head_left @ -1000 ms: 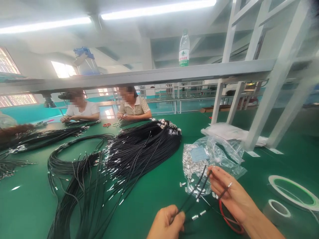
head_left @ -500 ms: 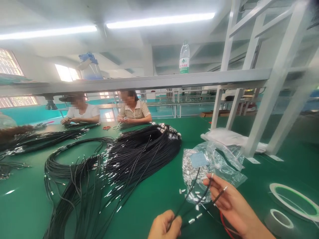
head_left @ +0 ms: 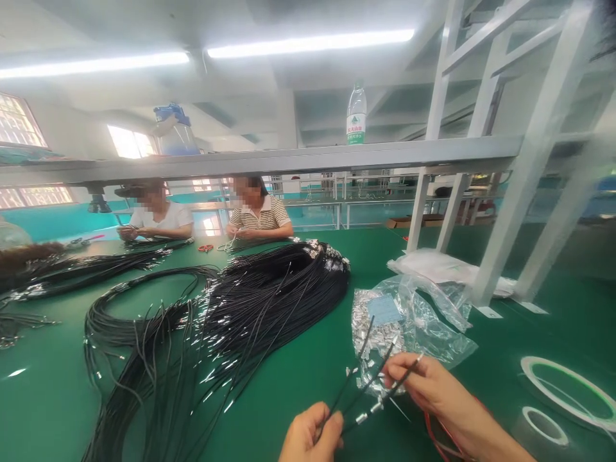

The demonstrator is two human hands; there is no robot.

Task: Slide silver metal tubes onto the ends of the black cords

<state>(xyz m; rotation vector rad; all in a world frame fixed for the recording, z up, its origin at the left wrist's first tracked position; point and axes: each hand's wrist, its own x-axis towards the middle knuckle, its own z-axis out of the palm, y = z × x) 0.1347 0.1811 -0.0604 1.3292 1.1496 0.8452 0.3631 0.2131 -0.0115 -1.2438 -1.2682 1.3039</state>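
My left hand [head_left: 312, 433] is closed around several thin black cords [head_left: 378, 372], whose ends fan out to the upper right. One of these cords ends bare, and others carry small silver metal tips. My right hand [head_left: 428, 382] pinches the rightmost cord just below its silver tip. Behind the cords lies a clear plastic bag [head_left: 360, 321] full of small silver metal pieces, with a blue-grey card [head_left: 385, 309] on it. A few loose silver pieces lie near the bag. Something red and looped [head_left: 433, 431] shows partly under my right wrist.
A big bundle of black cords with silver tips [head_left: 293, 301] covers the table's middle, with more bundles leftward. Rolls of tape [head_left: 543, 425] lie at right. A shelf frame [head_left: 514, 160] carrying a bottle [head_left: 356, 119] spans above. Two people [head_left: 260, 215] sit working across the table.
My right hand has moved slightly down from the middle cord's tip and now pinches the rightmost cord. The cord ends have shifted and spread. My left hand has barely moved.
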